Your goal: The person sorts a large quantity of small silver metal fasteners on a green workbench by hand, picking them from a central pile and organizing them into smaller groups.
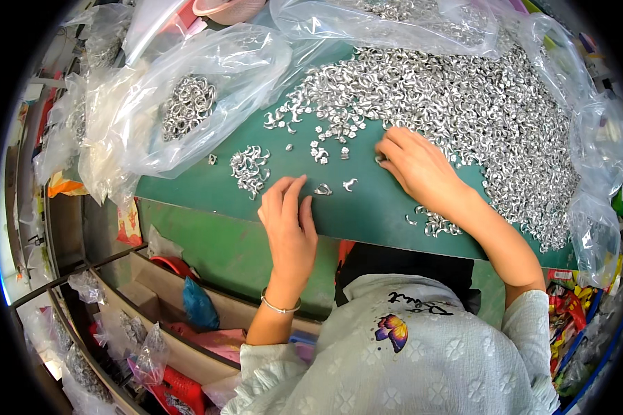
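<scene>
My left hand point(288, 220) rests at the front edge of the green tabletop point(208, 187), fingers apart and holding nothing I can see. Just right of its fingertips lie a small silver ring-shaped piece point(323, 189) and a curved silver piece point(350, 185). My right hand point(422, 171) is at the near edge of a large heap of small silver metal pieces point(450, 90). Its thumb and forefinger are closed at a tiny grey bit, mostly hidden. A small pile of curved silver pieces point(250, 170) sits left of my left hand; several flower-shaped pieces point(319, 152) lie between the hands.
A clear plastic bag point(235, 62) at the left holds silver rings point(189, 107). More clear plastic point(592, 138) borders the heap at the far side and right. Below left stands an open drawer point(163, 290) with a blue bag point(200, 304). Colourful packets point(567, 311) are at the right.
</scene>
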The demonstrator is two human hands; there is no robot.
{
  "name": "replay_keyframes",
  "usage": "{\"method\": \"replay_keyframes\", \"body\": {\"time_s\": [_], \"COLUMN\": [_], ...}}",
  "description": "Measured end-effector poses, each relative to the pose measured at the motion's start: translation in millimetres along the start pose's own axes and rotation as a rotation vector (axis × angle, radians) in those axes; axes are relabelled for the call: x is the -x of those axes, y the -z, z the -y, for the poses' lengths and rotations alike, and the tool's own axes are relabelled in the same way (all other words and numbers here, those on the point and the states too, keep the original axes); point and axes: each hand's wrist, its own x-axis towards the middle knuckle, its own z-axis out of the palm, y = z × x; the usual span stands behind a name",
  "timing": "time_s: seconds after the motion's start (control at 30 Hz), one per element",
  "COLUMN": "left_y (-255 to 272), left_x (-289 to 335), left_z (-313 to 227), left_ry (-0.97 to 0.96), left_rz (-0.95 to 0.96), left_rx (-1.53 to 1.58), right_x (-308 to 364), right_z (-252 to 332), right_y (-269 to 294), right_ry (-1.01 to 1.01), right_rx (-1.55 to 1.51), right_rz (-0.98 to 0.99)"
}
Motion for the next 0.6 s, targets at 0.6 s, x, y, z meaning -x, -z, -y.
{"method": "replay_keyframes", "body": {"time_s": [0.6], "left_y": [-4], "left_x": [0], "left_z": [6], "left_ry": [0.106], "left_rz": [-0.14], "left_rx": [-0.054], "right_x": [0], "right_z": [14], "right_y": [7], "right_ry": [-0.087], "right_rx": [0.027], "right_rz": [-0.01]}}
